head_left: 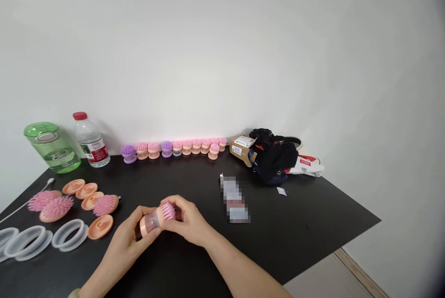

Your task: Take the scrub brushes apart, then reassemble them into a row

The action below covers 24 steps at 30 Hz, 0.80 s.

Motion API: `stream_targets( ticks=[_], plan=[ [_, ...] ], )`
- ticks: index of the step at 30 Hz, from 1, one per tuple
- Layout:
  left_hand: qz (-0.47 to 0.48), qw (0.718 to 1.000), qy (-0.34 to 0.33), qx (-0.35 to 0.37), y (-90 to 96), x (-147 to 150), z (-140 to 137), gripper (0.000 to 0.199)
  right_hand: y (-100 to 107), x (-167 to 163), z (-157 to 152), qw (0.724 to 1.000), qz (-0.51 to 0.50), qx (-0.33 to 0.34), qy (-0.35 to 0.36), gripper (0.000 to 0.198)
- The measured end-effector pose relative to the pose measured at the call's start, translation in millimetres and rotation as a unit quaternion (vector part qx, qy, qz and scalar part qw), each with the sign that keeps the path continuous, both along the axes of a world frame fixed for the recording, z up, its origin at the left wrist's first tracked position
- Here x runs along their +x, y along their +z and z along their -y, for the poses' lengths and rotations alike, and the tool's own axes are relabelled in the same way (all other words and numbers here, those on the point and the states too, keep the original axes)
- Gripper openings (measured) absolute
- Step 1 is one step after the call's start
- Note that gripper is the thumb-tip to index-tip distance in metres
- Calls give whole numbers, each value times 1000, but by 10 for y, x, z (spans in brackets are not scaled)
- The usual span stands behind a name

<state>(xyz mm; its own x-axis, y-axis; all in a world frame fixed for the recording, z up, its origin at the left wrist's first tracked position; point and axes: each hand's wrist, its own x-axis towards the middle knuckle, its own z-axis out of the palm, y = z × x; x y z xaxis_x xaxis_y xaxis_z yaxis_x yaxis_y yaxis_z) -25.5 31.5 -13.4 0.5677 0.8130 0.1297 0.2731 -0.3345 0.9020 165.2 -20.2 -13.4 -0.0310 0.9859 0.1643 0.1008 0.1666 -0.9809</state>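
The held peach-ended round plastic brush is bristled in pink; the flat black tabletop is left unpatterned.

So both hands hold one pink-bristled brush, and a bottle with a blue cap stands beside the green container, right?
Not quite: the head view shows that the bottle has a red cap, not blue. The left hand and right hand do hold one pink-bristled brush, and the bottle stands beside the green container.

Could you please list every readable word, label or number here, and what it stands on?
"Be…", on the green container; its last letters are unclear.
Too small or blurred to read: print on the red-capped bottle, the cardboard box, the white-and-red package and the small card.
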Motion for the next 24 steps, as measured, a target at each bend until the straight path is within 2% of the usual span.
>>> stream_targets(
  ticks=[2, 3, 5, 7, 10, 11, 14, 16, 19, 21, 24],
  plan=[
    [2, 1000, 3, -6, 1, 1, -7, 32, 1, 11, -3, 1000, 0, 3, 2, 67],
    [2, 1000, 0, -10, 5, 1, -8, 32, 0, 17, -5, 1000, -4, -15, 7, 68],
    [-1, 1000, -5, -15, 16, 0, -2, 33, -3, 27, -6, 998, -5, -51, 20, 52],
    [-5, 1000, -4, -19, 31, 6, 15, 34, -3, 33, -3, 999, -8, -43, 29, 41],
    [4, 999, 8, -37, 58, 30, 56, 35, 9, 38, 6, 999, -9, -10, 34, 63],
    [10, 999, 8, -44, 70, 40, 73, 35, 14, 40, 9, 999, 4, -11, 32, 65],
    [25, 997, 4, -78, 121, 65, 118, 37, 25, 49, 16, 998, 62, -27, 20, 49],
    [43, 989, -4, -141, 160, 63, 136, 39, 31, 60, 20, 997, 68, -22, 35, 44],
    [91, 952, -36, -290, 185, 30, 130, 43, 54, 60, 27, 995, 60, 38, 74, 50],
    [116, 919, -64, -373, 156, 1, 107, 43, 80, 32, 36, 986, 66, 123, 90, 47],
    [138, 874, -111, -453, 68, -33, 64, 47, 124, -30, 67, 962, 79, 242, 102, 33]
  ],
)
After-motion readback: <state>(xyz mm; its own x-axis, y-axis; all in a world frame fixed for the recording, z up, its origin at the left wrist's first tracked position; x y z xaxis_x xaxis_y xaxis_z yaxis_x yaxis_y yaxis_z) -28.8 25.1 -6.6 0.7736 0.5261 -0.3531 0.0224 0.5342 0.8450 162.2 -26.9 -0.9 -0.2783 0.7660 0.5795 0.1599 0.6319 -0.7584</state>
